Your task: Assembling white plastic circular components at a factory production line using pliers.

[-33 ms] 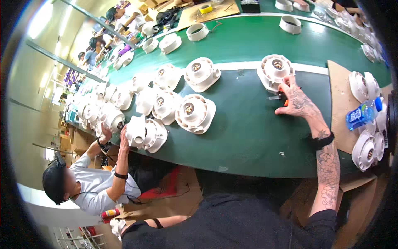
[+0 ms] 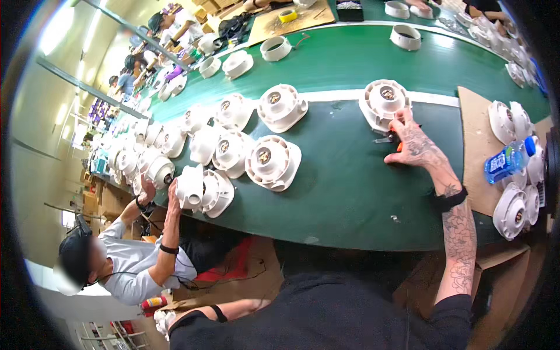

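On the green worktable (image 2: pixel 344 204), at a white strip (image 2: pixel 335 94), a round white housing (image 2: pixel 377 108) was noted. The left hand could not be made out; the right hand (image 2: pixel 416 142) was observed half open at the housing's near edge, over an orange-handled tool (image 2: pixel 399 147); its grip could not be confirmed.

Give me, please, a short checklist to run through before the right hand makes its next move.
1. Housing by the right hand rests on the green table: ok.
2. Housing stands apart from the other housings to its left: ok.
3. Right hand is at the housing's near edge: ok.
4. Orange tool is firmly gripped: cannot tell; the hand partly hides it.
5. Left hand is at the housing: not ok; it is not there, and what it does cannot be made out.
6. Bottle is away from the housing: ok; it is off to the right.
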{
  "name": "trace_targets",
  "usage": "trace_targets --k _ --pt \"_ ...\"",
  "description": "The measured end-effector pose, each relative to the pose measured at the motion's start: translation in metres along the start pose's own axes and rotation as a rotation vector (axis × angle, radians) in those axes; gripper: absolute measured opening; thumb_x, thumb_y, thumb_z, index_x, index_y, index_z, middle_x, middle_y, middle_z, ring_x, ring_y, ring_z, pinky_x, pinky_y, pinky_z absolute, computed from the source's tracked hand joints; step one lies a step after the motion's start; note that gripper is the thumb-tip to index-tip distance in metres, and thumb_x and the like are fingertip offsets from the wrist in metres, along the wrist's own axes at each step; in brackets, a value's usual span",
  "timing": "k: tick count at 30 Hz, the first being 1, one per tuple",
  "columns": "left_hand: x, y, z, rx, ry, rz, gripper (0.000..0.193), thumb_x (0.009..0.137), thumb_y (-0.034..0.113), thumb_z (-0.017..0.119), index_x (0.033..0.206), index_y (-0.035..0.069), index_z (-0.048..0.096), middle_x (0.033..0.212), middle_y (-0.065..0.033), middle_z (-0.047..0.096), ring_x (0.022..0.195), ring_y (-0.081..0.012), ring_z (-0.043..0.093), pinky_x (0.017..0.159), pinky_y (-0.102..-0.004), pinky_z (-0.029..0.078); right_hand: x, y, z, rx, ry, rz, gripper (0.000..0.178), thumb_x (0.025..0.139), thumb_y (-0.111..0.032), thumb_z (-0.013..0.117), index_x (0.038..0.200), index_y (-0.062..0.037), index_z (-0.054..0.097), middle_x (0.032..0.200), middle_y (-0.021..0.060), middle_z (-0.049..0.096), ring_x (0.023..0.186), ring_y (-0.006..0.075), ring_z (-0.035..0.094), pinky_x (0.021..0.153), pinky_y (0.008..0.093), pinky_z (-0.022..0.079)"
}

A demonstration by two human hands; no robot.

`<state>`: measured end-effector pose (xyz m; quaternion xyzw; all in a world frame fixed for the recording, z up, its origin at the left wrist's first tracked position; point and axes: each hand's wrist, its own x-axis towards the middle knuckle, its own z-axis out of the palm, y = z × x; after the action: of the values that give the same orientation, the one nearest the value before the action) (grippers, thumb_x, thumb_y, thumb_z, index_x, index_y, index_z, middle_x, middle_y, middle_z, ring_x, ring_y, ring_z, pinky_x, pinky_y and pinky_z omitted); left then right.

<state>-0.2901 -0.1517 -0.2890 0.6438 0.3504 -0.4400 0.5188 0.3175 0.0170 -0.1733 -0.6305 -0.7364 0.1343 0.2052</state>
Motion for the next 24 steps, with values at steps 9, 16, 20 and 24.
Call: trace_targets --k 9,16,20,24 --pt "-0.066 0.199 -0.163 0.268 0.068 0.85 0.018 0.097 0.02 0.057 0.106 0.005 0.062 0.087 -0.018 0.068 0.081 -0.0362 0.067 0.071 -0.0434 0.052 -0.004 -0.015 -0.016 -0.041 -0.057 0.094 0.08 0.06 -0.035 0.092 0.117 0.0033 0.052 0.136 0.0213 0.034 0.126 0.0409 0.046 0.109 0.0449 0.042" --pt "-0.025 0.241 -0.227 0.34 -0.088 0.564 0.021 0.092 0.023 0.06 0.097 0.004 0.066 0.079 -0.0137 0.069 0.073 -0.0269 0.068 0.066 -0.0384 0.053 -0.006 -0.045 -0.042 0.329 0.006 0.024 0.073 0.062 -0.028 0.094 0.117 -0.0013 0.054 0.122 0.0096 0.043 0.102 0.0193 0.054 0.089 0.0292 0.047" --pt "-0.057 0.208 -0.227 0.483 -0.421 0.244 0.024 0.092 0.024 0.058 0.087 0.002 0.068 0.076 -0.0119 0.069 0.072 -0.0237 0.068 0.065 -0.0376 0.054 -0.008 -0.063 -0.066 0.547 -0.139 0.021 0.074 0.061 -0.03 0.095 0.116 -0.0021 0.055 0.119 0.0062 0.043 0.098 0.015 0.054 0.086 0.0284 0.046" --pt "-0.127 0.207 -0.253 0.55 -0.042 0.355 0.025 0.089 0.021 0.061 0.079 -0.002 0.068 0.074 -0.0096 0.071 0.069 -0.0199 0.07 0.067 -0.0313 0.056 -0.003 -0.076 -0.074 0.677 -0.202 -0.049 0.074 0.061 -0.032 0.095 0.116 -0.0025 0.056 0.115 0.004 0.047 0.095 0.0139 0.054 0.084 0.028 0.046"
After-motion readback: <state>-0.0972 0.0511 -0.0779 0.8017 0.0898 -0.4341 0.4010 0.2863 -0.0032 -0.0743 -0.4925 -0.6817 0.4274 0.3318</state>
